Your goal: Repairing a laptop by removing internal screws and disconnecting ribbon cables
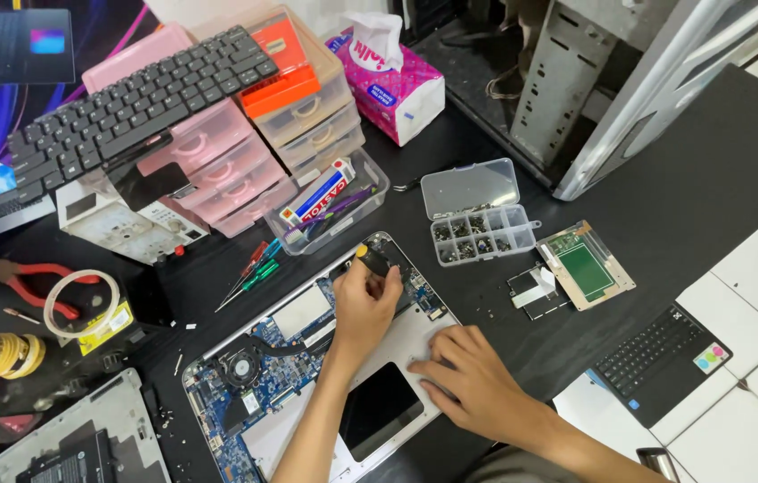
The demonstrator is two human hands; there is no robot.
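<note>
opened laptop chassis (307, 376), near front edge of desk (692, 179): blue circuit board exposed. left hand (363, 309): fingers clamped on black-handled screwdriver (373, 260), tip apparently on the board. right hand (473, 380): flat, fingers spread, pressing chassis. clear screw box (477, 219): just beyond chassis, lid up. trackpad part (587, 266): beside the box.

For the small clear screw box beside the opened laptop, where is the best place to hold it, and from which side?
Grip the screw box by its two short end walls, coming from above. Its lid stands open at the far edge, and the compartments hold loose screws, so it probably must stay level.
</note>
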